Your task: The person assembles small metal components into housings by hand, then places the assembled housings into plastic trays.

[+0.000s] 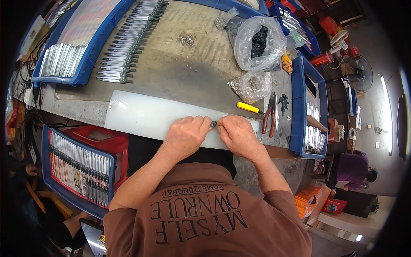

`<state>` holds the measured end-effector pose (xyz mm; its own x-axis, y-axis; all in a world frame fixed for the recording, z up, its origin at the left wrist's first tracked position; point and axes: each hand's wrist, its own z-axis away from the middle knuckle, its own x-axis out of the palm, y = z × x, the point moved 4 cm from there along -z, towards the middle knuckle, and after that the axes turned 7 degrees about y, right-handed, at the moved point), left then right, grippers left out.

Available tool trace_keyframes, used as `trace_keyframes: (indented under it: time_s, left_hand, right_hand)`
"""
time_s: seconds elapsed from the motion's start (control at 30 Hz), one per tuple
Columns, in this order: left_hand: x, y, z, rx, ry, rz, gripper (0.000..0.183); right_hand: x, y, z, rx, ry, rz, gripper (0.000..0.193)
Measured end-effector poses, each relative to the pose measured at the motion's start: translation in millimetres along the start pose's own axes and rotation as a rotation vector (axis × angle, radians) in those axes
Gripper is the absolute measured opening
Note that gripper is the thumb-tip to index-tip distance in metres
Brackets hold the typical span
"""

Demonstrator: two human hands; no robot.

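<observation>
My left hand (187, 133) and my right hand (238, 132) meet over a long white board (141, 112) at the near edge of the bench. Both are closed, fingertips pinching a small dark grey part (213, 124) between them. Fingers hide most of it, so its exact kind does not show. Just right of my right hand lie a yellow-handled screwdriver (248, 107) and red-handled pliers (268, 120). Beside the pliers rests a cluster of small black pieces (283, 103). Farther left, a row of slim silver parts with dark grey ends (124, 55) lies on the bench.
Blue trays of silver parts stand at the left (81, 77), right (295, 128) and lower left (47, 171). Plastic bags hold black pieces (239, 55) and small metal bits (263, 92). Loose metal bits (187, 40) lie mid-bench. Another person (351, 169) bends at far right.
</observation>
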<state>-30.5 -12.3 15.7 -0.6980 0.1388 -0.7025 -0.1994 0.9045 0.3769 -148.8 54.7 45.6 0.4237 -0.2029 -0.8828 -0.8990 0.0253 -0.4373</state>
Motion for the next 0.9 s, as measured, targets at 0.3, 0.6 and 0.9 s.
trace_keyframes:
  time_s: [0.3, 0.6, 0.9]
  left_hand:
    - [1.1, -0.7, 1.5, 0.003, -0.004, -0.007, 0.021]
    - [0.3, -1.1, 1.4, -0.004, -0.015, -0.009, 0.021]
    - [-1.8, -0.8, -1.1, -0.003, 0.008, 0.021, 0.022]
  right_hand:
    - [1.8, 0.7, -4.6, 0.076, -0.028, -0.005, 0.008]
    - [0.3, 7.6, -4.6, 0.126, 0.009, -0.090, 0.015]
    - [-1.0, 13.8, -1.6, 0.140, 0.053, -0.315, 0.018]
